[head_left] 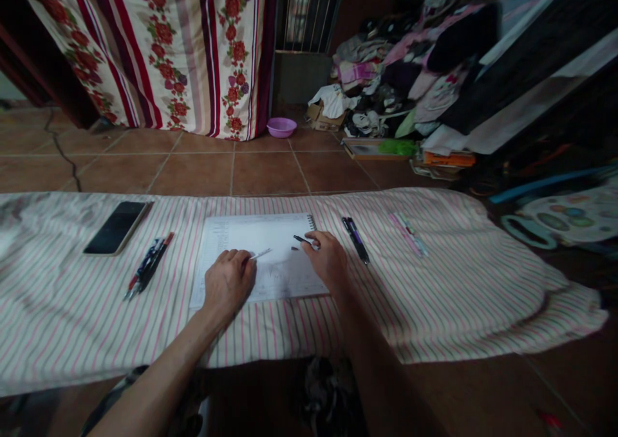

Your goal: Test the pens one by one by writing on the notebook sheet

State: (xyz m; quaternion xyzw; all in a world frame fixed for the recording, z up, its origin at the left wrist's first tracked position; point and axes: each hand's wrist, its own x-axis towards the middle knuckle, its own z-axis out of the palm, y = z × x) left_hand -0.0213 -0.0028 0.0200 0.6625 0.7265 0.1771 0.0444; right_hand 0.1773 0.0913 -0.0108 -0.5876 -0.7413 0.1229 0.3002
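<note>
A white spiral-bound notebook (251,244) lies open on a pink-striped cloth (458,282) spread over the floor. My left hand (228,281) rests on the page and grips a thin white pen (261,254) pointing to the right. My right hand (328,257) sits at the notebook's right part, fingers pinched on a small dark pen cap (302,238). A tiny dark piece (295,249) lies on the paper between the two hands.
A dark phone (116,226) and a bundle of pens (149,264) lie left of the notebook. Two dark pens (356,239) and pale pens (409,233) lie to its right. Farther off are a purple bowl (281,127), a floral curtain (193,44) and piled clothes (400,70).
</note>
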